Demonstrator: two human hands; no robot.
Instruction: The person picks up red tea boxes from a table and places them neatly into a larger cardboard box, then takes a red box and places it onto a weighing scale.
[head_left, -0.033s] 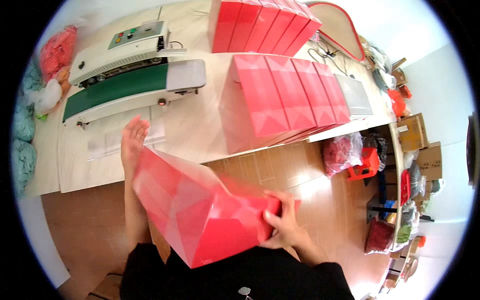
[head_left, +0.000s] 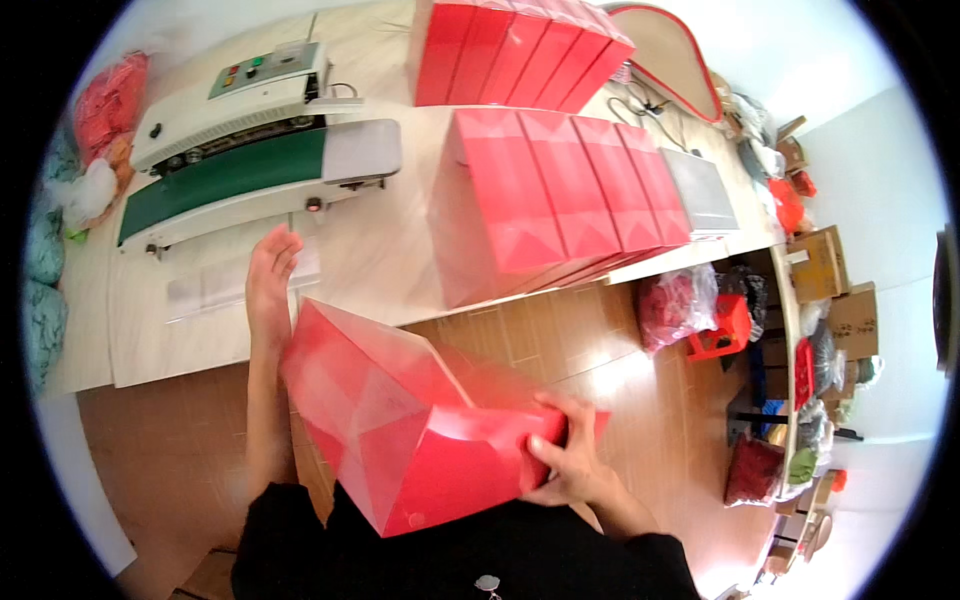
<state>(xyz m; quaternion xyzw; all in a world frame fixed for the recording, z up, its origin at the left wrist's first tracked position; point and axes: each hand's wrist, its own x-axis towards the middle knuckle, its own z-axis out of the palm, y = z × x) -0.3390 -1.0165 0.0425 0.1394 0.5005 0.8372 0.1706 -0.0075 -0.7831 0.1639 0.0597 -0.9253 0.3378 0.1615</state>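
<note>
Right grip [head_left: 575, 455] clasping red box [head_left: 400, 430] | left grip [head_left: 271, 275] hanging open, box alongside | step: seemingly steadying box | next move: likely calling for two-handed support

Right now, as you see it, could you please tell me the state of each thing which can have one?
Left hand: open, fingers extended, at the held bag's edge
Right hand: closed on the red bag's end
Held red bag: raised, tilted
Front red bags: side by side on the table
Back red bags: side by side
Belt machine: running or stopped, cannot tell
Clear plastic sheet: lying flat
</note>
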